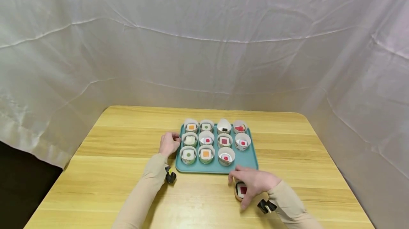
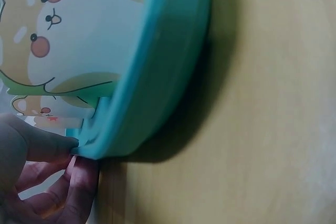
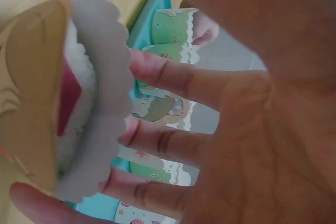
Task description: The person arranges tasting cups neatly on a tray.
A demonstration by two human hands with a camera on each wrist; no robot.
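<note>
At the tray's left edge, my left hand (image 1: 169, 144) pinches the rim of a teal tray (image 1: 204, 170). The left wrist view shows the thumb (image 2: 50, 141) over the rim and the other fingers below it. Near the tray's front right corner, my right hand (image 1: 255, 182) is spread over a brown paper cup (image 1: 237, 194) on the table. Inside that cup lies a toy sushi piece (image 1: 241, 190), white with a dark red centre. In the right wrist view, its extended fingers (image 3: 173, 80) appear at the scalloped rim; firm contact cannot be made out.
Several paper cups (image 1: 206, 160) with toy sushi stand in rows on the tray. The front right part of the tray shows bare teal surface. Around it lies the wooden table (image 1: 127, 143). A pale cloth curtain (image 1: 204, 62) hangs behind and at both sides.
</note>
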